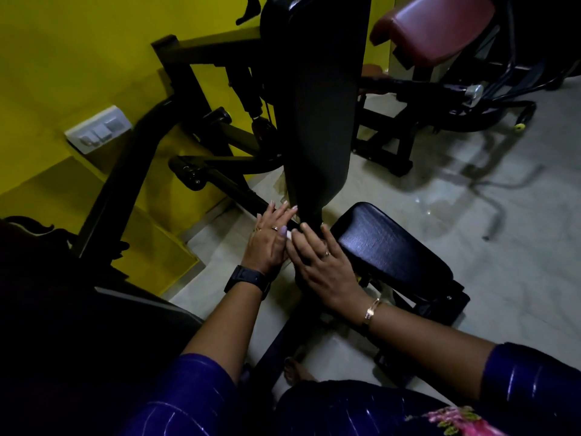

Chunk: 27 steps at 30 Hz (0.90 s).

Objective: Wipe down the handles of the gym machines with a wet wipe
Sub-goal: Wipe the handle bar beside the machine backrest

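left hand [268, 243]: fingers straight, laid flat on the black bar [248, 196] under the back pad [320, 105]. wet wipe [288, 236]: white sliver between the hands, mostly hidden. right hand [320, 265]: fingers near straight, pressing over it. advise: brace left, wrap wipe round, firm strokes

Tall black padded backrest [320, 121] blocking ahead, black padded seat [393, 247] close right, black steel frame bars [125, 165] crowding left, pale tiled floor [487, 215] open beyond the seat
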Tool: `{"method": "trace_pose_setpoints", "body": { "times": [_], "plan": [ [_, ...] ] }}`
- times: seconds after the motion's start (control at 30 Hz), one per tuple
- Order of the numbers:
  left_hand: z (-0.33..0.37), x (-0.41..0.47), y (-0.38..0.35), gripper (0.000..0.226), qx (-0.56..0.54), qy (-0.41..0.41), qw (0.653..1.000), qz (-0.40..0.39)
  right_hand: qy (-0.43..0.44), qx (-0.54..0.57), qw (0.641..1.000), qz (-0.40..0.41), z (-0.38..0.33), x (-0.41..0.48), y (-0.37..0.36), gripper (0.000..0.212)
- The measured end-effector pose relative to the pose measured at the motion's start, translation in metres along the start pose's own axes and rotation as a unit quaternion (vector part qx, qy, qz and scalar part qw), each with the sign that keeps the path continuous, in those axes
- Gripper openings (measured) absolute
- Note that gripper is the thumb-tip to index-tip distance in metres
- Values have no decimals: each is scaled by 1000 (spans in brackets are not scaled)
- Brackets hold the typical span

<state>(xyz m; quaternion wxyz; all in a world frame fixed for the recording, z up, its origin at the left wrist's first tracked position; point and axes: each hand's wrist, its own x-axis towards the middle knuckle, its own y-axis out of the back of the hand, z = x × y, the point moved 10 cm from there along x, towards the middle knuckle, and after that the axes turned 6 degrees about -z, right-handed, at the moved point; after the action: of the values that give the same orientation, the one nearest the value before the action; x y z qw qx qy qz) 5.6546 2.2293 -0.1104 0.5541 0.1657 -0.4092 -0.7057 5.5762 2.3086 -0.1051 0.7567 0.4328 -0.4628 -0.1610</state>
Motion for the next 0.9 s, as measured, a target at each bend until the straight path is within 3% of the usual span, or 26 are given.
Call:
{"method": "trace_pose_setpoints", "body": {
  "times": [0.1,0.23,0.33,0.43,0.5,0.6,0.67,0.73,0.87,0.9],
  "plan": [
    [0,-1,0,86,2,3,1000,2,-78,121,989,-18,23,15,2,50],
    [2,-2,0,88,6,4,1000,9,-204,308,928,-54,47,3,-3,56],
    [3,-3,0,90,8,5,1000,13,-359,460,806,-99,59,-20,-27,57],
    [5,-3,1,90,15,2,1000,15,-476,525,691,-145,54,-47,-45,36],
    [5,-3,2,89,21,-1,1000,14,-505,581,623,-140,45,-58,-49,16],
    [5,-3,2,90,20,-3,1000,9,-514,719,457,-102,24,-62,-43,24],
    [5,-3,2,89,18,-4,1000,10,-517,757,396,-52,30,-58,-29,24],
    [5,-2,2,88,11,-1,1000,10,-526,743,414,-10,56,-54,-21,24],
    [2,-3,7,85,3,-2,1000,25,-532,690,490,22,100,-35,-20,18],
    [0,-4,8,85,3,1,1000,31,-528,667,525,26,108,-28,-19,19]
  ]
}}
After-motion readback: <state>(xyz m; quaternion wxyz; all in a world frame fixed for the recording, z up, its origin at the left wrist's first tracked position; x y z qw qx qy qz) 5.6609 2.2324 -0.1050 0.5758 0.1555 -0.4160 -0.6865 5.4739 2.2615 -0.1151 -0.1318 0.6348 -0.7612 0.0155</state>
